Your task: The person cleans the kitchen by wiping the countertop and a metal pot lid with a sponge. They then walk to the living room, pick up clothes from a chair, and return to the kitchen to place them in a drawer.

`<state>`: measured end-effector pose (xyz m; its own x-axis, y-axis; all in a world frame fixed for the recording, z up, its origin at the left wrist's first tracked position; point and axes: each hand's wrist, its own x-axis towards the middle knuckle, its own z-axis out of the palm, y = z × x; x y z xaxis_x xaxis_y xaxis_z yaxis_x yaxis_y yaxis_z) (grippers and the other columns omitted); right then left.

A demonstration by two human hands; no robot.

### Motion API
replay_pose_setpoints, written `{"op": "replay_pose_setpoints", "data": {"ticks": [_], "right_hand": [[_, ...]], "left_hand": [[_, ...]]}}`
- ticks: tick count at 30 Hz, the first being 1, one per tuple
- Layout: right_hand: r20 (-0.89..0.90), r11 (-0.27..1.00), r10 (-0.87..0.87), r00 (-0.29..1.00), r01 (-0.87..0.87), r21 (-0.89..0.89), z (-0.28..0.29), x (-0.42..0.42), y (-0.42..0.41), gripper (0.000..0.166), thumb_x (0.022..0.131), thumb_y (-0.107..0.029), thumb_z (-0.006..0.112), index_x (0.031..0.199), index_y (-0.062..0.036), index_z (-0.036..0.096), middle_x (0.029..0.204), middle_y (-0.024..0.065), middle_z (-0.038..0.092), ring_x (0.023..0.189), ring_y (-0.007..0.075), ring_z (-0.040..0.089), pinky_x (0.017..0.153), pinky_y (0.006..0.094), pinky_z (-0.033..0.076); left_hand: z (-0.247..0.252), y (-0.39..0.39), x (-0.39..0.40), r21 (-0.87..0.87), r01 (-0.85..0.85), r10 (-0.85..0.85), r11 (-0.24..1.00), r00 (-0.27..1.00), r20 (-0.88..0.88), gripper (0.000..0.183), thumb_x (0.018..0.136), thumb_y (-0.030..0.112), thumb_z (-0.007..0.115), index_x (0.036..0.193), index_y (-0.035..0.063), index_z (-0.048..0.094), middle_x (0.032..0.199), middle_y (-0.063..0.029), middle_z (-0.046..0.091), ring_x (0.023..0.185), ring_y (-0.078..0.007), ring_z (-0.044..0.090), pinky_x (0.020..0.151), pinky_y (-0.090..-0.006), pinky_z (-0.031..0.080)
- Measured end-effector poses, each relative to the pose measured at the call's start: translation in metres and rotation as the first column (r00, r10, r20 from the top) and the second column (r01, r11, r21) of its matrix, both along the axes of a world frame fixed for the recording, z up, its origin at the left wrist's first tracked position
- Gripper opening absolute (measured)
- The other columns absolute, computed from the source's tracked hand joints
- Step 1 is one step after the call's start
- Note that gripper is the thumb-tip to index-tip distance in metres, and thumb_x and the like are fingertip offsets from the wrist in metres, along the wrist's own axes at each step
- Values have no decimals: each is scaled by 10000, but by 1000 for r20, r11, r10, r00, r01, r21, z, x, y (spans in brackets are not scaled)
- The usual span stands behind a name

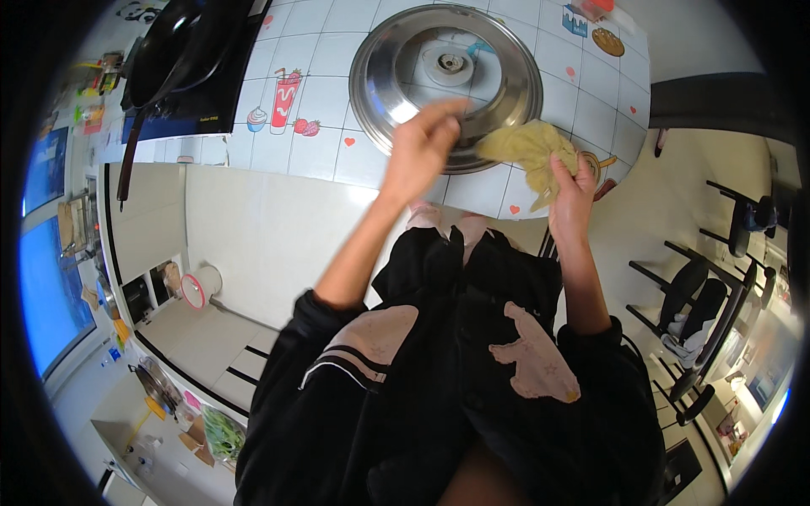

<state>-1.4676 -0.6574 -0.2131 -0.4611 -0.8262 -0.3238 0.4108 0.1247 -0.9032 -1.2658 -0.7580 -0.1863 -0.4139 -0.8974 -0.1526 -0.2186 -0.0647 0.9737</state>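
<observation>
A round pot lid (366,82) with a wide steel rim and a glass centre lies on the white tile-patterned counter (316,47). At its middle is a pale disc (443,73) around a metal fitting. My left hand (424,142), blurred, is over the lid's near edge with its fingers bent and nothing visible in them; whether it touches the lid I cannot tell. In my right hand (573,190) is a crumpled yellow-green cloth (531,148), pinched between thumb and fingers. The cloth's left end overlaps the lid's lower right rim.
A black wok (168,57) stands on the dark cooktop (209,114), its handle jutting past the counter's front edge. Black chairs (702,310) stand off to the right. Behind on the left are a white bin (202,286) and bagged green vegetables (223,433).
</observation>
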Motion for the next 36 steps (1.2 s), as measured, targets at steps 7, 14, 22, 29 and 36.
{"op": "replay_pose_setpoints", "data": {"ticks": [7, 14, 22, 29, 36], "right_hand": [[-915, 752, 262, 308, -659, -6, -25, 61, -53, 522, 732, 74, 504, 1210, -122, 583, 1310, 69, 496, 1225, 247, 452, 1020, 387, 368], [-970, 698, 148, -191, -675, 240, -35, 81, -70, 456, 776, -9, 527, 1203, -163, 567, 1364, 24, 443, 1338, 185, 303, 1098, 456, 227], [-966, 819, 200, -161, -514, 255, -44, 10, -46, 652, 727, 133, 440, 1303, -168, 501, 1399, 66, 418, 1297, 226, 390, 1074, 351, 323], [-771, 979, 184, 609, -188, 84, -12, -21, -38, 517, 795, 91, 459, 1281, -79, 507, 1200, 138, 583, 983, 222, 620, 837, 302, 492], [504, 960, 144, 852, 4, -282, 10, -9, -52, 386, 950, -143, 440, 1300, 12, 394, 1271, 138, 486, 1178, 291, 487, 1017, 473, 392]], "left_hand": [[-48, -116, -32, -490, 295, -19, 820, 871, 492, 608, 770, 463, 657, 1286, 168, 529, 1406, -146, 398, 1319, -332, 333, 1073, -452, 261], [-75, -114, -30, -592, 350, 87, 726, 808, 583, 565, 778, 555, 600, 1264, 272, 547, 1442, -76, 367, 1364, -341, 239, 1058, -621, 130], [-74, -112, -25, -552, 302, 39, 777, 852, 522, 462, 846, 512, 538, 1227, 252, 573, 1441, -78, 371, 1375, -321, 223, 1077, -589, 81], [-82, -112, -25, -615, 312, 72, 724, 852, 518, 435, 853, 475, 546, 1230, 259, 560, 1441, -66, 371, 1371, -322, 226, 1078, -582, 88], [-64, -127, -17, -443, 394, -127, 805, 845, 520, 511, 852, 499, 551, 1285, 230, 528, 1458, -72, 344, 1398, -291, 171, 1089, -574, 35]]}}
